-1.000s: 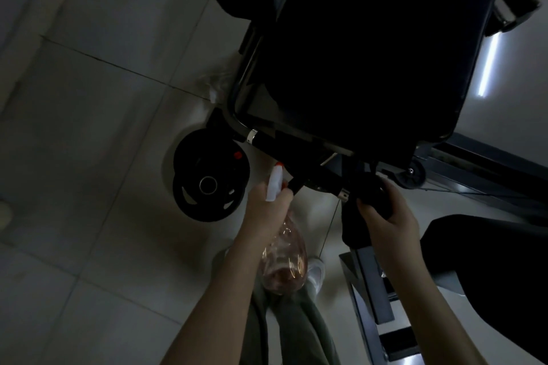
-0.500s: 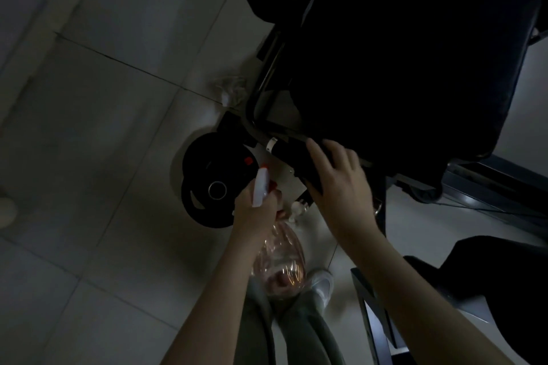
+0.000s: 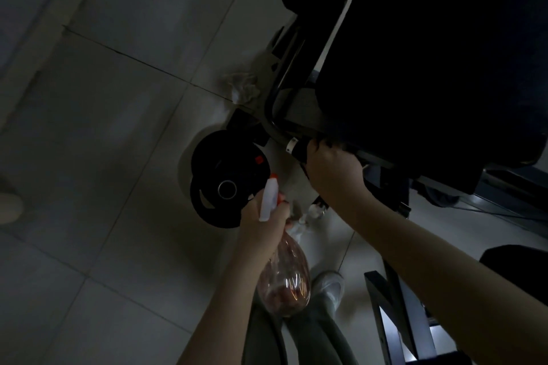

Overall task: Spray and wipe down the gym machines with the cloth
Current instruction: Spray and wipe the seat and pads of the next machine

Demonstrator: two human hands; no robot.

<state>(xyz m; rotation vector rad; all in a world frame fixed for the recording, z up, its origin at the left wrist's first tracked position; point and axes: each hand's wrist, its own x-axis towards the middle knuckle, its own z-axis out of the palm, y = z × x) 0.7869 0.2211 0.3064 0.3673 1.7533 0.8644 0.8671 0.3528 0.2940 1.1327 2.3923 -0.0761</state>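
My left hand grips the neck of a clear spray bottle with reddish liquid; its white trigger head with an orange tip points up and away. My right hand reaches forward, fingers curled over the dark frame bar just under the machine's big black pad, near a silver band on the bar. It is too dark to see whether a cloth lies under that hand. A crumpled pale cloth-like thing lies on the floor left of the frame.
Two black weight plates lie stacked on the grey tiled floor, just beyond my left hand. My pale shoe and grey trouser legs are below the bottle. A black metal frame and another dark pad stand at the lower right.
My right hand left the dark knob on the right, swung left with fingers spread, and now curls over the frame bar. The left hand and bottle stayed almost still.
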